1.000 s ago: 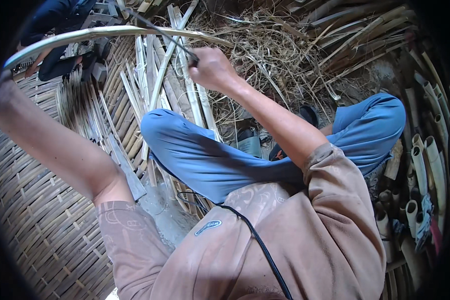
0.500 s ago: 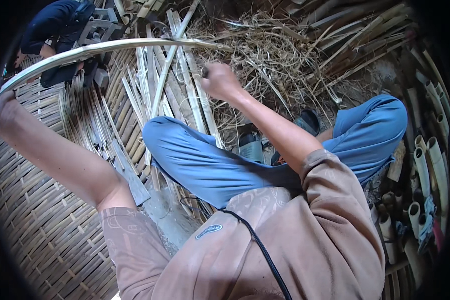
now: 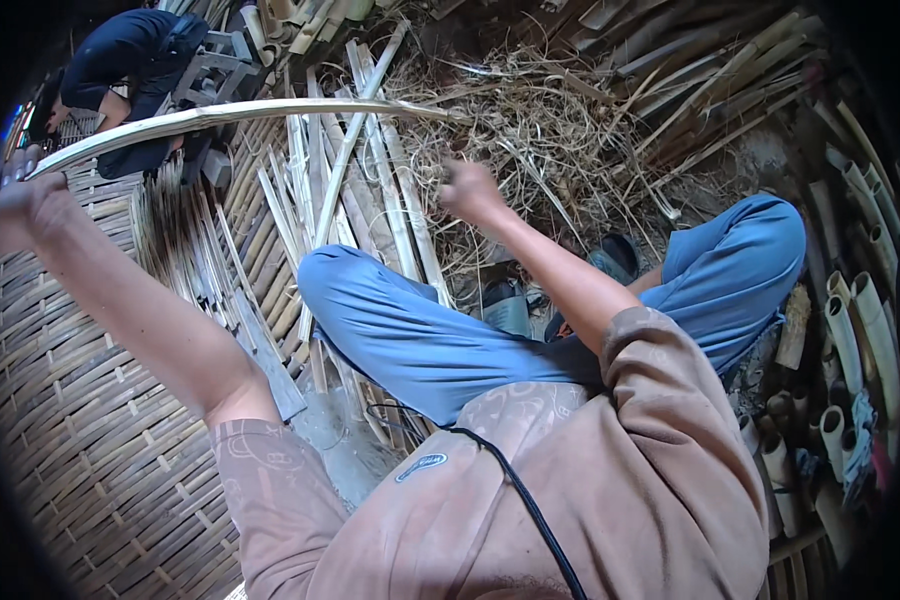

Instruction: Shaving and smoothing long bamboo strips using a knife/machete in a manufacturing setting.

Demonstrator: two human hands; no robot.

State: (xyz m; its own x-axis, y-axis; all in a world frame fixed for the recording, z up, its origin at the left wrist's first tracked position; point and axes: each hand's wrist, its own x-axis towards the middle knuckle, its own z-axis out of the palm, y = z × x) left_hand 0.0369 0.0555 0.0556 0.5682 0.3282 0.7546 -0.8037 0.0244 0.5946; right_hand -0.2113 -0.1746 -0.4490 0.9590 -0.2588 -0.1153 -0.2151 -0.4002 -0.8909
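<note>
A long, pale bamboo strip arches across the upper left. Its left end is at my left hand, thumb on the near side and fingers showing on the far side. My arm is stretched out to that side. The strip's other end lies over a heap of thin shavings. Just below that end my right hand is closed in a fist. Something small and dark shows at its finger side, too hidden to name. A gap separates this fist from the strip.
Split bamboo slats lie beyond my left knee. A woven bamboo mat spreads at the left, with a bundle of thin strips on it. Cut bamboo tubes stand at the right. Another person in dark clothes sits at the upper left.
My right fist has moved a little right and nearer, away from the strip. The fingers of my left hand show more beyond the strip's end. The whole view has shifted slightly.
</note>
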